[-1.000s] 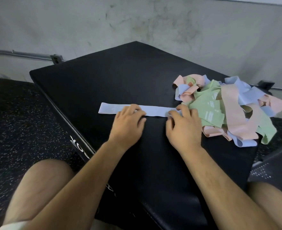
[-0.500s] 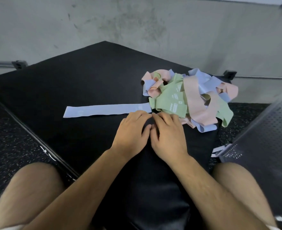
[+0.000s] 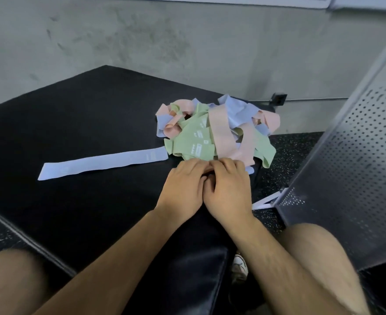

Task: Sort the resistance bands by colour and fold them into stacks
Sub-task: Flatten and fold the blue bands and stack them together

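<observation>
Nearest me, my bare knees frame the bench (image 3: 73,133), a black padded top, and a shoe (image 3: 239,267) shows on the floor between them at 6 o'clock. Both forearms run up to the middle of the view, where the left grip (image 3: 182,185) and the right grip (image 3: 228,185) sit knuckle to knuckle, touching each other. Half a second ago they were at the end of the blue band (image 3: 101,163); now they are off it, at the near edge of the pile (image 3: 219,128). The fingers of both are bent with their tips hidden against the pile, so I cannot tell whether either is grasping a band or just pressing there. The blue band is left flat on the bench at 10 o'clock from the grips. Its long axis runs roughly 9 to 3 o'clock, the 9 o'clock end a little nearer me and the 3 o'clock end meeting a green band (image 3: 194,137) at the pile's edge. The pile, at 12 o'clock from the grips, is a loose tangle of green, pink and blue bands near the bench's far right corner. Since the earlier picture a perforated metal panel (image 3: 358,167) fills more of the 3 o'clock side. Speckled black flooring (image 3: 289,151) lies beyond the bench, then a grey concrete wall (image 3: 187,42).
</observation>
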